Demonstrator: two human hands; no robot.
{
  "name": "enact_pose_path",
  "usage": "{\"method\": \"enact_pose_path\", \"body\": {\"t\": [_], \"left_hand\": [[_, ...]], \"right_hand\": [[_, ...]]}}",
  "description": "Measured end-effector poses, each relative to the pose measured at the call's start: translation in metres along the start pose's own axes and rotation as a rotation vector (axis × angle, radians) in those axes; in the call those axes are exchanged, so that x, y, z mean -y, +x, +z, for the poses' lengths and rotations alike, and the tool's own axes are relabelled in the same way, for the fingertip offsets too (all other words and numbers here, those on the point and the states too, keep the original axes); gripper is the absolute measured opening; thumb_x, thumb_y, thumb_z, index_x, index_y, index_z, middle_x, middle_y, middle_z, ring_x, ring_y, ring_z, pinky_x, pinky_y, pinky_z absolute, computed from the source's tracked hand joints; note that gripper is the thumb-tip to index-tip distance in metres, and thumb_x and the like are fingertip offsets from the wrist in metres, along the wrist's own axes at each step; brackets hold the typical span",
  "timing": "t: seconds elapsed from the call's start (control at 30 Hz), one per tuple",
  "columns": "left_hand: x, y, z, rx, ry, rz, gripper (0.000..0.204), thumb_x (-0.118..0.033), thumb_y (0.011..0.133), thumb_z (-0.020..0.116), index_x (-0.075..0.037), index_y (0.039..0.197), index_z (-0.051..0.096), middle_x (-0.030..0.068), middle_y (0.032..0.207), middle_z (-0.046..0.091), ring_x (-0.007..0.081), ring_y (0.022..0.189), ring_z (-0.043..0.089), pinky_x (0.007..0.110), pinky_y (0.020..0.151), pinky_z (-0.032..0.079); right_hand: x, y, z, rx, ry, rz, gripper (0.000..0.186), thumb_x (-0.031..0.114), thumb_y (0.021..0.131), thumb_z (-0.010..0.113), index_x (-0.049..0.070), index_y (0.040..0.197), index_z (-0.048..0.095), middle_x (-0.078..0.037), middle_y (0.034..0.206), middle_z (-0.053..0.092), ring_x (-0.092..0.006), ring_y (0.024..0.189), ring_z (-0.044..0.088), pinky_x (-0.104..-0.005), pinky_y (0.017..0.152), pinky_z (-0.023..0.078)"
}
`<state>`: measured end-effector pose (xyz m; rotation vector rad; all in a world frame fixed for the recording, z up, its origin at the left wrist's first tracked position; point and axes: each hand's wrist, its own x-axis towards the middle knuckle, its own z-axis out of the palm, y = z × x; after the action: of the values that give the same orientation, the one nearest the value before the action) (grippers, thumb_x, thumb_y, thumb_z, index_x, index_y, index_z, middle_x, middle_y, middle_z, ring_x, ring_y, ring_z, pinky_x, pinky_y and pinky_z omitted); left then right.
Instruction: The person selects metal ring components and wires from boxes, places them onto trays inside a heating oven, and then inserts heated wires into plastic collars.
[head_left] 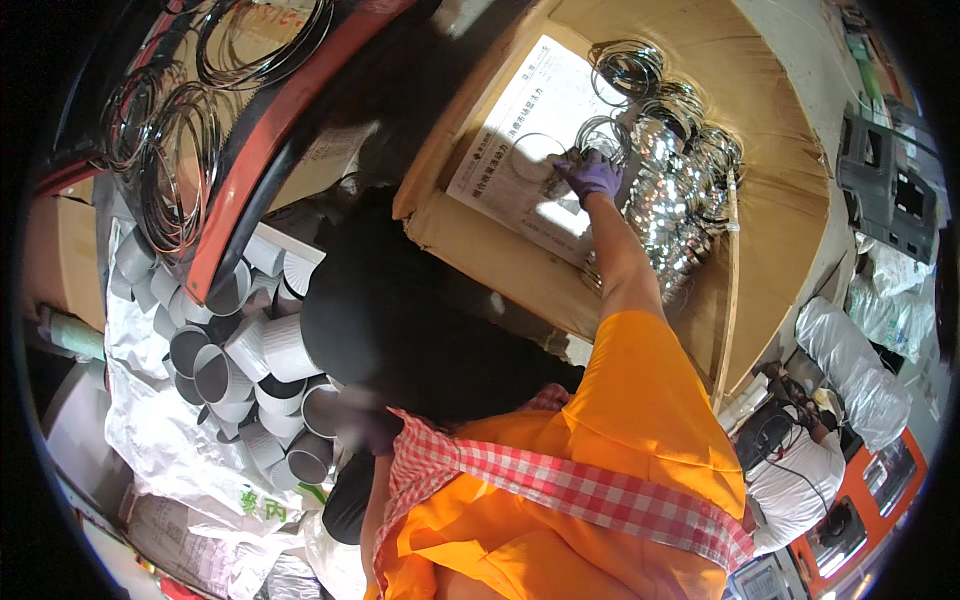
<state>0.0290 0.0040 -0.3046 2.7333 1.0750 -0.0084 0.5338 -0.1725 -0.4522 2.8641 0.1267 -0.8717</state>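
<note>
- A person in an orange shirt and a red-checked scarf leans over the cardboard surface (770, 190), seen from above; their dark hair hides much of the surface's near edge.
- Their outstretched arm ends in a purple-gloved hand (590, 176) over the far part of the surface.
- The grip of the gloved hand is curled down, fingertips bunched on something small and shiny. What it is cannot be made out, nor how tightly it is pinched.
- A thin wire ring (537, 155) lies flat on a white printed sheet (520, 190), just left of the glove. Being round, it has no long axis, and its opening faces up.
- Right of the hand, a heap of shiny metal rings (680, 200) runs along the surface, crowding close against the wrist and forearm.
- More coils of wire (625, 68) sit beyond, at the sheet's far corner.
- Well apart to the left, short grey-and-white tubes (250, 370) lie jumbled on white sacking (150, 430), open ends pointing all ways.
- Above them, large wire hoops (175, 170) rest beside a red curved rim (262, 140).
</note>
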Motion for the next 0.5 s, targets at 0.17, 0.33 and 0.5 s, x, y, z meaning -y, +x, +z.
{"method": "enact_pose_path", "body": {"t": [0.17, 0.33, 0.5], "left_hand": [[0.000, 0.006, -0.003, 0.025, -0.002, 0.018, 0.048, -0.030, 0.075, 0.060, -0.010, 0.117, 0.047, 0.0165, 0.110, 0.055, 0.0340, 0.090, 0.056, 0.042, 0.075, 0.045], [0.001, 0.017, 0.003, 0.028, -0.022, 0.076, 0.049, -0.030, 0.075, 0.060, -0.010, 0.118, 0.046, 0.0171, 0.111, 0.055, 0.0346, 0.092, 0.056, 0.043, 0.076, 0.045], [-0.003, 0.026, 0.013, 0.009, -0.042, 0.105, 0.050, -0.030, 0.076, 0.060, -0.010, 0.119, 0.046, 0.0177, 0.111, 0.055, 0.0352, 0.093, 0.056, 0.043, 0.077, 0.045]], "right_hand": [[0.021, -0.009, 0.000, 0.063, 0.118, 0.087, 0.072, 0.063, 0.070, 0.054, 0.008, 0.118, 0.049, -0.017, 0.113, 0.059, -0.0293, 0.110, 0.054, -0.0383, 0.098, 0.033], [0.037, 0.013, 0.043, 0.207, 0.205, 0.079, 0.046, 0.044, 0.075, 0.057, 0.011, 0.107, 0.063, -0.014, 0.112, 0.060, -0.0297, 0.105, 0.058, -0.0398, 0.088, 0.044], [0.060, -0.011, 0.008, 0.130, 0.629, -0.162, 0.047, 0.032, 0.073, 0.064, -0.004, 0.104, 0.058, -0.024, 0.104, 0.059, -0.0334, 0.097, 0.057, -0.0388, 0.082, 0.046]]}}
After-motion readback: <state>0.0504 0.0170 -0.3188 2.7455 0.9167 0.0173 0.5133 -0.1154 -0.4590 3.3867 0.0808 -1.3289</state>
